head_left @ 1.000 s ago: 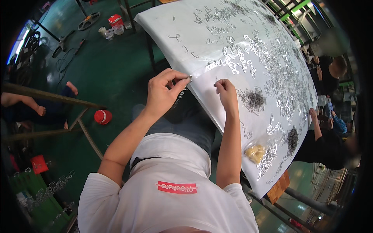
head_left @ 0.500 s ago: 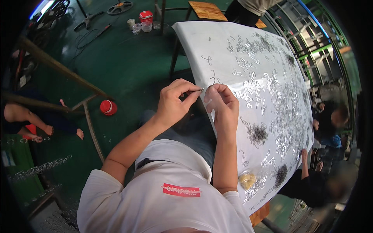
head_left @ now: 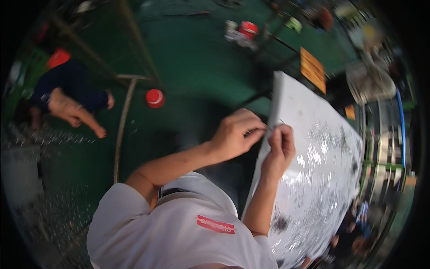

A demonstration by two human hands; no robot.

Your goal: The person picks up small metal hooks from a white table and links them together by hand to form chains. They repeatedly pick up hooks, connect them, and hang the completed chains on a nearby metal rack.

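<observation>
Both my hands meet above the left edge of a white-covered table point(head_left: 293, 101). My left hand point(head_left: 237, 134) is closed in a pinch on a thin dark metal piece point(head_left: 268, 129), whose kind the blur hides. My right hand point(head_left: 278, 150), fingertips bent together, grips a small curved wire hook point(head_left: 280, 121) that pokes up above the fingers. The two pinches almost touch. Many small shiny bent wire pieces point(head_left: 316, 154) are strewn over the table to the right, smeared by motion. A dark heap of them point(head_left: 281, 223) lies nearer me.
On the green floor to the left stands a red bucket point(head_left: 155, 98) by a metal frame point(head_left: 124, 121). Another person point(head_left: 74, 103) is at the far left. A wooden stool point(head_left: 312, 69) and a standing person point(head_left: 371, 78) are beyond the table; another person point(head_left: 351, 240) is at the lower right.
The view has swung, so the table appears further right and lower, and the picture is blurred. My hands remain together, both pinches still closed.
</observation>
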